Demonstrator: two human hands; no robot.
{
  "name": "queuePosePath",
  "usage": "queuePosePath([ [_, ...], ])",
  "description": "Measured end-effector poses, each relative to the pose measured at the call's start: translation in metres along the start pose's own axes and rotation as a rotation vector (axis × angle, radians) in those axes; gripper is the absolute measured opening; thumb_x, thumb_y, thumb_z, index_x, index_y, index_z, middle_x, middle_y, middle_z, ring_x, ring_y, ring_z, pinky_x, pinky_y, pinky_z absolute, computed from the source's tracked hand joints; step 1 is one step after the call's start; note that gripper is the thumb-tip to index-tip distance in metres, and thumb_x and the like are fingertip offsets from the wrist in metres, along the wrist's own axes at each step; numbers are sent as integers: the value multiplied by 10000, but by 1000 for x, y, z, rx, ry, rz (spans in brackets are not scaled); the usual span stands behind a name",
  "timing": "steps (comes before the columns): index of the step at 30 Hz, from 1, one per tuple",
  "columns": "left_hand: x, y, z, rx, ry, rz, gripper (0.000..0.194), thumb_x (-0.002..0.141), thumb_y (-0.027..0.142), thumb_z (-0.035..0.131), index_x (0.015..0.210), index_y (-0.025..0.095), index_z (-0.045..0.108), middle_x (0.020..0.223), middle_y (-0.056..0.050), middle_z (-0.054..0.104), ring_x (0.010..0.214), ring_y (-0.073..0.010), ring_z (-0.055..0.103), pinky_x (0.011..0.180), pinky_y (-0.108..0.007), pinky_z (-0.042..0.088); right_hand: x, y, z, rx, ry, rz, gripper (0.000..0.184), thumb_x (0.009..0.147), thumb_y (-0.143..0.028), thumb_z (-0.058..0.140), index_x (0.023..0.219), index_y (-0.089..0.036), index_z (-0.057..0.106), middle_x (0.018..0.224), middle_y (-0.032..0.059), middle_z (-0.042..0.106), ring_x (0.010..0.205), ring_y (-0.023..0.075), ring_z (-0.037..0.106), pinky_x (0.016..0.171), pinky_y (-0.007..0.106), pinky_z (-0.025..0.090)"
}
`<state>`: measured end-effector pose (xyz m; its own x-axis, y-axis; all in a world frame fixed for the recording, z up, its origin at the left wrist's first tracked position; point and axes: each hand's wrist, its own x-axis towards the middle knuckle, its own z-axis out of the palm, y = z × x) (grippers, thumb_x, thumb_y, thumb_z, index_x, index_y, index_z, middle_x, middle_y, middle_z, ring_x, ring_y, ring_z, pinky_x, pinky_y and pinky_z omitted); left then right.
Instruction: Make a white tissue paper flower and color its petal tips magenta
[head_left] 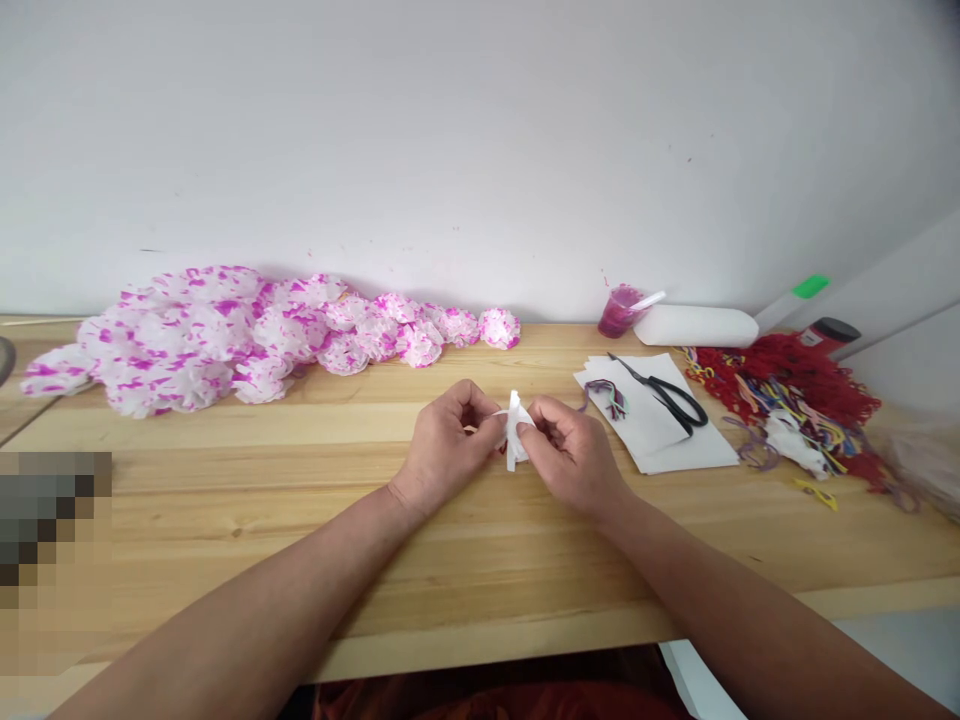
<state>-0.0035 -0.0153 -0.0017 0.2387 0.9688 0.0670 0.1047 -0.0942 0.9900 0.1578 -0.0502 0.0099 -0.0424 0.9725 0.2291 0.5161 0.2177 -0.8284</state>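
"Where is the paper?"

"The folded white paper (513,432) is between the hands, over the middle of the surface (300,540); I can't tell whether it touches down. The left hand (450,435) pinches its left side, the right hand (574,450) its right, both grips narrow."

"How would it handle?"

"Very light, I'd guess, thin and soft, stiffer only where layers stack up in that upright strip. It should crease or tear sooner than slip."

"So where to hold it?"

"Close to the middle, thumb against fingertip, with light pressure. The strip's loose ends look too floppy to steer by."

"What can't you make out?"

"Several fingertips are curled out of sight, and so are the folds behind them. Whether strip and backing are one piece is unclear. A dark red speck (502,450) by the left fingertips is too small to name."

"And further out?"

"Pixelation (45,520) masks something at lower left. The yarn heap (802,385) partly covers the red jar (815,340), and the clear plastic (926,450) runs off the right edge."
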Motion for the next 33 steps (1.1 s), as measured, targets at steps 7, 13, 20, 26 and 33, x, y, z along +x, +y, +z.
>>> queuePosePath([
  [7, -3, 2, 1, 92, 17, 53, 160, 804, 315, 654, 751, 204, 552, 725, 4, 660, 636, -131, 618, 555, -229, 492, 1, 0, 1, 28, 12, 30, 172, 881, -283, 559, 741, -212, 488, 622, -51, 481, 551, 100, 436, 520, 227, 354],
  [13, 0, -1, 2, -67, -6, -14, 191, 800, 304, 664, 751, 206, 507, 665, 21, 655, 550, -113, 599, 515, -219, 471, 2, 2, 0, 41, 21, 12, 231, 894, -266, 538, 694, -213, 433, 617, -57, 422, 552, 96, 388, 512, 227, 326],
  [20, 1, 2, 0, -38, -23, 8, 190, 768, 336, 703, 809, 199, 577, 725, 6, 659, 617, -122, 614, 553, -224, 481, 1, 1, 1, 24, 15, -4, 214, 887, -263, 545, 702, -212, 450, 605, -58, 429, 535, 93, 385, 500, 226, 316],
  [26, 0, 1, 0, 0, 25, -14, 186, 772, 336, 678, 739, 205, 551, 651, 14, 649, 579, -129, 604, 517, -223, 458, 1, -2, 0, -36, 29, 10, 245, 870, -253, 548, 657, -215, 433, 558, -61, 427, 498, 91, 384, 476, 228, 306],
  [33, -2, 3, 1, 80, 13, 51, 148, 780, 291, 657, 729, 207, 548, 704, 10, 659, 638, -134, 617, 561, -232, 482, 1, -4, 0, -3, 37, 5, 209, 880, -280, 552, 696, -212, 481, 583, -51, 484, 514, 94, 425, 486, 222, 334],
])
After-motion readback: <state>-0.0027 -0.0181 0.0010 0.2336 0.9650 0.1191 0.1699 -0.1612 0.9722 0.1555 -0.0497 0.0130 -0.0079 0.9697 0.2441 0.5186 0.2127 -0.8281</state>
